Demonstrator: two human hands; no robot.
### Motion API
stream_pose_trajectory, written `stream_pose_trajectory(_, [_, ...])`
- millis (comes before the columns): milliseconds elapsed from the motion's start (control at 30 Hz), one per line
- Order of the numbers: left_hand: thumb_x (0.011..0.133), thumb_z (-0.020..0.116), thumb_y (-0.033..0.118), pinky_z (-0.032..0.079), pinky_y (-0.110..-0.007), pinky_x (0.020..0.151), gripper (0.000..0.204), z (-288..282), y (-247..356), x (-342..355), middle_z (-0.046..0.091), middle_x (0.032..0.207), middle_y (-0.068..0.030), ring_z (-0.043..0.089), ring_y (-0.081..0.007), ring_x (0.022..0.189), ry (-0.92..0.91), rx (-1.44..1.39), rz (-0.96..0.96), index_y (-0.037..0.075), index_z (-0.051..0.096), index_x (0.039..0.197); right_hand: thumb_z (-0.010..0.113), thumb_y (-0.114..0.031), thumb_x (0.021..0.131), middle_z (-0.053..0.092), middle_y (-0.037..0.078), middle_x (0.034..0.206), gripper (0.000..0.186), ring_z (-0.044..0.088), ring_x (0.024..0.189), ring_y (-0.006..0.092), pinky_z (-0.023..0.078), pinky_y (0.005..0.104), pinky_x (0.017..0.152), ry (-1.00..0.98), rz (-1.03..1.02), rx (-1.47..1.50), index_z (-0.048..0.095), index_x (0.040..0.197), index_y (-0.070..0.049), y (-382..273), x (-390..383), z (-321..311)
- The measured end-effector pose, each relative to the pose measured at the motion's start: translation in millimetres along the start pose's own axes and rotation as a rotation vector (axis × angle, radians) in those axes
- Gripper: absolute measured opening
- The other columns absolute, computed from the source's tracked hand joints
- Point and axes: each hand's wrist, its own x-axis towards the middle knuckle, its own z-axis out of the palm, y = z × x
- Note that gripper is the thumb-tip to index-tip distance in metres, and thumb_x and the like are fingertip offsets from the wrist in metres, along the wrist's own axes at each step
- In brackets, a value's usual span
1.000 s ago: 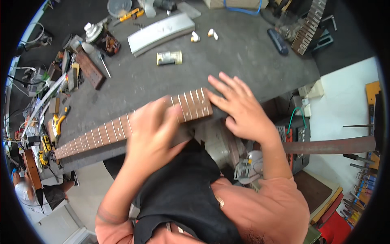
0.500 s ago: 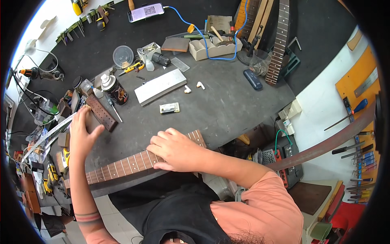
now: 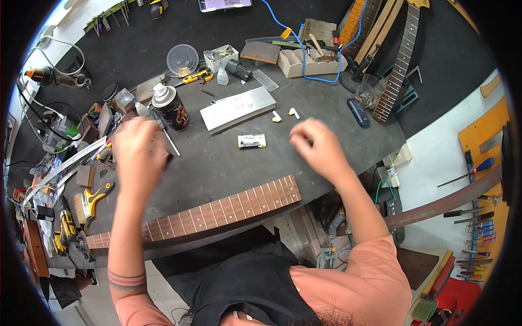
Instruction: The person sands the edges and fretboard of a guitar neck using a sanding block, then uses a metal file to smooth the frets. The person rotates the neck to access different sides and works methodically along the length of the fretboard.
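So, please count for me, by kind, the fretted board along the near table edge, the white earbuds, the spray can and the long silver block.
Fretted board: 1
White earbuds: 2
Spray can: 1
Silver block: 1
Total: 5

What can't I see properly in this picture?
All in the head view:
- Left hand: blurred, and its back hides whether the fingers hold anything.
- Right hand: its curled fingers hide the palm, so I can't tell if something is inside.
- Fretboard: the left forearm covers a strip near its narrow end.
- Phone: cut off by the top edge.
- White box: the bits inside are too small to tell.
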Motion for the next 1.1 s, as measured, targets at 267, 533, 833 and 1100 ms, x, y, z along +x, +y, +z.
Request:
stream_pose_trajectory(267, [0.091, 0.08, 0.004, 0.059, -0.05, 0.113, 0.04, 157, 145, 87, 0.077, 0.133, -0.0107, 0.071, -0.0344, 0.134, -0.387, -0.256, 0.505, 0.007, 0.08, 0.132, 0.076, -0.013, 0.108, 0.074, 0.015, 0.127, 0.021, 0.071, 0.123, 0.0402, 0.059, 0.0515, 0.105, 0.101, -0.012, -0.243, 0.078, 0.129, -0.009, 56, 69, 28])
stream_pose_trajectory(533, [0.096, 0.084, 0.012, 0.064, -0.052, 0.101, 0.022, 181, 151, 86, 0.078, 0.118, -0.018, 0.078, -0.0414, 0.118, -0.542, -0.245, 0.389, 0.004, 0.078, 0.116, 0.08, -0.009, 0.106, 0.076, 0.013, 0.113, 0.017, 0.074, 0.104, 0.0361, 0.059, 0.0477, 0.096, 0.17, 0.046, -0.02, 0.075, 0.121, -0.003, 44, 46, 28])
stream_pose_trajectory(833, [0.093, 0.073, -0.001, 0.062, -0.049, 0.087, 0.029, 36, 131, 19, 0.076, 0.101, -0.0107, 0.077, -0.0376, 0.1, -0.167, -0.519, 0.303, 0.004, 0.076, 0.122, 0.081, -0.001, 0.102, 0.074, 0.011, 0.107, 0.023, 0.07, 0.089, 0.0283, 0.058, 0.0398, 0.082, 0.129, -0.161, 0.32, 0.08, 0.125, -0.004, -61, -1, 11])
stream_pose_trajectory(1100, [0.104, 0.071, 0.005, 0.055, -0.035, 0.061, 0.009, -198, 122, -109, 0.076, 0.087, -0.0065, 0.069, -0.0181, 0.067, 0.427, -1.378, 0.195, 0.006, 0.08, 0.102, 0.084, -0.013, 0.092, 0.07, 0.002, 0.087, 0.005, 0.067, 0.076, 0.0197, 0.053, 0.0337, 0.071, 0.05, -1.007, 1.095, 0.08, 0.096, -0.012, -175, -31, -63])
